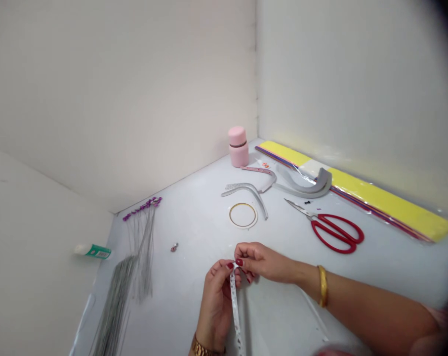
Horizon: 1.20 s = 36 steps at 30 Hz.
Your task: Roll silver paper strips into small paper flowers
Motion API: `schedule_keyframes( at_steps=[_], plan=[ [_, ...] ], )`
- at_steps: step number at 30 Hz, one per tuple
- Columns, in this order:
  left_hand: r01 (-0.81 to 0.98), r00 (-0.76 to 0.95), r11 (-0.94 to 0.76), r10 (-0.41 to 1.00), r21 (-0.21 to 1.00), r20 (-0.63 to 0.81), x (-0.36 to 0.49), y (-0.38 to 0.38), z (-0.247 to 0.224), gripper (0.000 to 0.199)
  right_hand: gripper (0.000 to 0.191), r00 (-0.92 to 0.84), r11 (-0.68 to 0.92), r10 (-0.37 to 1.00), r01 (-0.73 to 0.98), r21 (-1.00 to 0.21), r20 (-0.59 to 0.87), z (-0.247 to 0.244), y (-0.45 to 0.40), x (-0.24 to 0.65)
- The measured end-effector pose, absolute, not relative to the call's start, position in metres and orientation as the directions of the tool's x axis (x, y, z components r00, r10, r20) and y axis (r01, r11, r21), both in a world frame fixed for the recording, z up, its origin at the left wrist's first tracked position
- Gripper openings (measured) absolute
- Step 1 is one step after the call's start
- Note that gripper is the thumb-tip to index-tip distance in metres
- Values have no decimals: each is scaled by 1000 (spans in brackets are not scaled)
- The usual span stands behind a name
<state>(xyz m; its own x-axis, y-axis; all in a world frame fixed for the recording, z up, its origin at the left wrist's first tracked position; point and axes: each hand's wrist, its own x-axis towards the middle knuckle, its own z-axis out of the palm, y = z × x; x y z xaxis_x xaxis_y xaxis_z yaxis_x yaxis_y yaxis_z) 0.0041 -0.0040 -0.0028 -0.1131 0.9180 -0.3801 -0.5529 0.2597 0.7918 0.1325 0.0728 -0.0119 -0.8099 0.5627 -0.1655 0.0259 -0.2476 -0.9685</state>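
Note:
My left hand [220, 291] pinches the upper end of a narrow white strip with a silvery spotted pattern [234, 306], which hangs down toward the table's near edge. At the same end, the thumb and fingertips of my right hand [255, 262] close on the strip, touching my left fingertips. The very tip of the strip is hidden between the fingers. Beyond my hands lies a roll of narrow tape [253, 223], flat on the table. To the right rest red-handled scissors [331, 232], blades pointing away to the left.
Loose curved strips, one silver [259, 200] and one pink [270, 178], lie behind the tape near grey strips [312, 189]. A pink bottle [239, 148] stands by the corner. Yellow sheets [386, 198] line the right wall. Wires [116, 296], purple-tipped stems [144, 207] and a green tube [100, 252] lie left.

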Motion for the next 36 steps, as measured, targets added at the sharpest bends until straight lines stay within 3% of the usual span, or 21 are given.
schedule_keyframes(
  at_steps=[6, 16, 24, 26, 30, 36],
  plan=[
    [-481, -90, 284, 925, 830, -368, -1, -2, 3, 12, 21, -806, -270, 564, 23, -962, -178, -13, 75, 133],
    [-202, -217, 250, 931, 947, -292, -7, 0, -4, 15, 24, -788, -291, 577, 46, -956, -214, -15, 75, 133],
    [46, -456, 100, 887, 994, -68, -7, -10, 8, 12, 27, -675, -307, 709, -35, -951, -204, -19, 75, 129],
    [93, -439, 63, 899, 994, -16, 0, -14, 9, 11, 27, -650, -313, 733, -63, -948, -199, -19, 75, 129],
    [-275, -298, 145, 927, 950, -228, 18, -12, 0, 9, 27, -639, -330, 745, -102, -938, -192, -18, 72, 127],
    [-457, -379, 107, 875, 883, -302, 28, -6, -17, 18, 29, -679, -356, 703, -76, -931, -213, -14, 66, 125]
  ],
)
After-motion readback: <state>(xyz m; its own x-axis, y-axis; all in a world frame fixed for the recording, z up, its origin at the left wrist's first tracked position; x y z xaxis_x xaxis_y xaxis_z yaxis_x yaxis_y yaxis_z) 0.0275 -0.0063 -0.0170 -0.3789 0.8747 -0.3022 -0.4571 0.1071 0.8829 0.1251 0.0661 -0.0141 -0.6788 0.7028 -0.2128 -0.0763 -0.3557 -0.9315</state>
